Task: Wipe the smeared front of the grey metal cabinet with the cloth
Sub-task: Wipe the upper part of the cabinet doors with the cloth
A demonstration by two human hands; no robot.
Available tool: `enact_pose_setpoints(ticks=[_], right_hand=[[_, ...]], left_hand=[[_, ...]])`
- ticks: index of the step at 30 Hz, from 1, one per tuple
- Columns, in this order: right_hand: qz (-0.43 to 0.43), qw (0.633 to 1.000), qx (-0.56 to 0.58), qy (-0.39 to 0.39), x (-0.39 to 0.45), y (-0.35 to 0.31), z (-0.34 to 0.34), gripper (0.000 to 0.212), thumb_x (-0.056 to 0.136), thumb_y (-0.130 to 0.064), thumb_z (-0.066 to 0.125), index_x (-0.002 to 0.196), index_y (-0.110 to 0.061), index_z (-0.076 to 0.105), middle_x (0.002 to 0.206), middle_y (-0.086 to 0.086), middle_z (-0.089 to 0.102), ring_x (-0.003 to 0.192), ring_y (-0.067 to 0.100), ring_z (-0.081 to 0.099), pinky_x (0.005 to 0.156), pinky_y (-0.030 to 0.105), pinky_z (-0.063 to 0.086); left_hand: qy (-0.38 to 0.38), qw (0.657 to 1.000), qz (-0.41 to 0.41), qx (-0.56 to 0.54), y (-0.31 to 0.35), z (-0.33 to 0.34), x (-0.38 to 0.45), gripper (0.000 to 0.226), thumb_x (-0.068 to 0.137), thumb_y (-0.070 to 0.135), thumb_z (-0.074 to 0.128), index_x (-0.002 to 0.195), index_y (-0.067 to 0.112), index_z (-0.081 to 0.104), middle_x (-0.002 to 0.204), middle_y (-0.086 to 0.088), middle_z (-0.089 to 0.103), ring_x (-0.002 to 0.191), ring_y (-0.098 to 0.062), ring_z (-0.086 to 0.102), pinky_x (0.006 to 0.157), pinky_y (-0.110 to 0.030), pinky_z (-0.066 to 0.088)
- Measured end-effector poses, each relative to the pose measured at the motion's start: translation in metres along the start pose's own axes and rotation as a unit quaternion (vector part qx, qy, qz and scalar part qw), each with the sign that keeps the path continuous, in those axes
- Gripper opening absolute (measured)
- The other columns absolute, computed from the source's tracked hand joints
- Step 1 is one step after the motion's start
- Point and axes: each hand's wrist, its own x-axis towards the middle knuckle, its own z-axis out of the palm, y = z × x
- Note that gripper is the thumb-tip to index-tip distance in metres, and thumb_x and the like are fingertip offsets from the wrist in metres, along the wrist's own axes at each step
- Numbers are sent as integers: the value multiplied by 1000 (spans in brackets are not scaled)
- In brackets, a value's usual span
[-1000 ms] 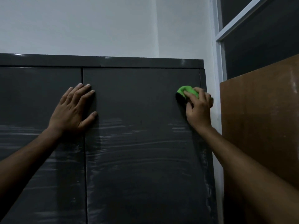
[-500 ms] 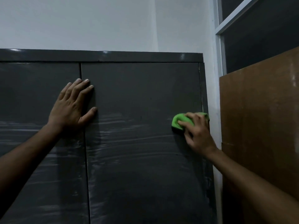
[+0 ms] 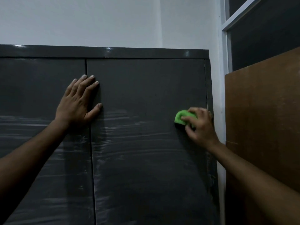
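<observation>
From the head camera, a pale wall (image 3: 113, 21) rises behind and above the cabinet (image 3: 146, 88). To the right a narrow strip of that wall runs down between the cabinet's side and a brown board (image 3: 263, 120), which stands just beside the cabinet and reaches up in front of a dark window pane with a white frame (image 3: 226, 46). The right forearm crosses in front of the board's lower part, and the left forearm covers part of the left door's lower half.

The cabinet fills the lower and middle of the view, dark grey, with a glossy top band and two doors that meet at a thin vertical seam left of centre. The upper part of both doors looks even and matt. Below that, pale horizontal smears (image 3: 133, 137) streak across both doors, thickest just right of the seam.

The left hand (image 3: 78, 103) lies flat on the cabinet, fingers straight and together, thumb spread, straddling the seam at the upper edge of the smears. The right hand (image 3: 199, 125) grips a bunched green cloth (image 3: 181, 116) with curled fingers and presses it against the right door, near that door's right edge.
</observation>
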Motion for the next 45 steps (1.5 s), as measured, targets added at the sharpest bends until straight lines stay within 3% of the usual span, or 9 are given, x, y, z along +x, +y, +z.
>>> enact_pose_setpoints(ticks=[3, 9, 15, 21, 25, 27, 32, 37, 45], right_hand=[[104, 991, 15, 81, 39, -23, 13, 38, 85, -5, 69, 122, -15, 71, 129, 16, 54, 119, 37, 44, 93, 50, 44], [-155, 988, -6, -21, 1, -31, 26, 29, 87, -22, 60, 110, -15, 77, 121, 19, 62, 109, 39, 52, 90, 49, 43], [58, 993, 14, 99, 70, -48, 28, 34, 84, -15, 66, 117, -17, 73, 126, 15, 54, 113, 37, 46, 93, 52, 45], [-203, 979, 4, -11, 18, -55, 41, 25, 82, -22, 64, 102, -15, 77, 118, 19, 64, 104, 39, 55, 88, 51, 46], [28, 995, 19, 95, 74, -41, 28, 27, 83, -20, 63, 107, -16, 75, 119, 15, 57, 107, 36, 50, 86, 50, 47], [62, 991, 27, 118, 87, -55, 33, 32, 84, -15, 65, 115, -16, 73, 124, 16, 55, 111, 36, 48, 91, 45, 44], [-149, 989, -6, 4, 25, -30, 25, 28, 84, -21, 63, 107, -12, 77, 118, 21, 62, 106, 40, 55, 88, 50, 46], [68, 994, -19, 81, 59, 13, 3, 32, 88, -13, 64, 119, -15, 68, 126, 15, 51, 112, 35, 47, 88, 52, 49], [224, 966, 5, 132, -20, 5, 15, 35, 93, -7, 65, 128, -10, 66, 114, 12, 46, 103, 27, 48, 78, 12, 37]], left_hand=[[1, 1000, 3, 3, -1, 0, 0, 80, 95, 61, 42, 157, 11, 35, 167, -13, 30, 159, -30, 20, 131, -45, 11], [-8, 1000, 4, 5, -1, -1, 0, 81, 96, 62, 41, 158, 12, 34, 167, -12, 29, 159, -30, 19, 131, -47, 12], [-10, 1000, -2, 8, 0, -2, -1, 80, 95, 62, 41, 158, 13, 34, 168, -11, 28, 160, -29, 18, 131, -47, 12], [-12, 1000, 0, 8, 2, -4, 0, 80, 96, 61, 41, 158, 12, 34, 168, -12, 29, 159, -31, 19, 130, -49, 14], [-5, 1000, 1, 6, 3, -5, 0, 79, 96, 59, 43, 158, 11, 35, 167, -13, 30, 159, -31, 20, 130, -49, 13], [-4, 1000, 4, 7, 1, -5, 0, 79, 96, 59, 43, 158, 11, 35, 167, -12, 30, 159, -30, 20, 131, -47, 12], [1, 1000, 8, 9, -2, 0, -1, 80, 96, 62, 42, 159, 13, 34, 168, -11, 28, 160, -26, 16, 131, -45, 11], [5, 1000, 5, 8, -1, 1, -1, 80, 96, 62, 41, 159, 13, 34, 168, -11, 28, 160, -26, 16, 131, -44, 10], [2, 1000, 8, 4, -1, 0, 0, 80, 96, 62, 41, 159, 12, 35, 168, -11, 28, 160, -26, 16, 131, -46, 12]])
